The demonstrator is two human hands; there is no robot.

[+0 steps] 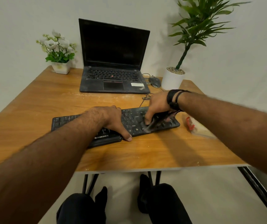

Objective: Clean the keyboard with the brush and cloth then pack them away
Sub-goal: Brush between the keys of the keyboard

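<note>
Flower pot (60, 67): it stands at the far left corner of the table (32, 101), well apart from your work, so you can leave it alone.
Left hand (108, 120): you have it laid flat over the middle of the keyboard, fingers together and reaching over the far edge, thumb hooked at the near edge. It pins the board and pinches nothing.
Keyboard (65, 122): it lies across the table in front of you, tilted a little, with the laptop (113, 62) beyond it. It is likely light, stiff plastic that slides on smooth wood, so keep that flat palm on it. To lift it, take it by both short ends, not by the keys.
Right hand (157, 105): your fingertips are bunched downward on the right-hand keys, pressing something dark and blurred.
Thing under your right hand (157, 121): I cannot tell whether it is the brush or the cloth. A cloth would be soft and limp, best held bunched under the fingertips; a brush would be stiff, best held by its handle.
Clear bag (199, 126): it lies just right of the keyboard, with a red part at its near end. It looks thin and slippery, probably the pack for the tools.
White plant pot (172, 80): it stands far right, beside the mouse (154, 81).
</note>
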